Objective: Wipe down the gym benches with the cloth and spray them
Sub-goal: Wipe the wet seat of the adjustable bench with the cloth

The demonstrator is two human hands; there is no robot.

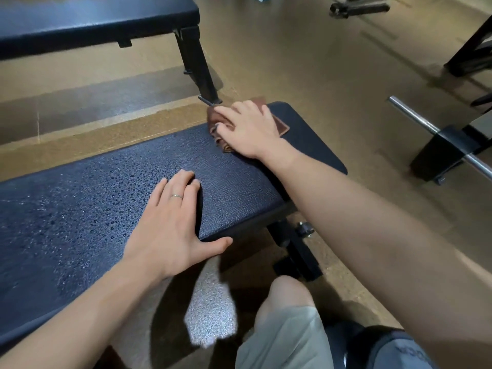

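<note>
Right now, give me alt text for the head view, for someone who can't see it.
A right hand presses a brown cloth flat on a black bench beaded with droplets, while the left hand rests open on the pad, thumb over its near edge. A second bench stands behind, and a steel bar lies at right.

A gym: padded benches (80,214), a barbell (415,118).
</note>
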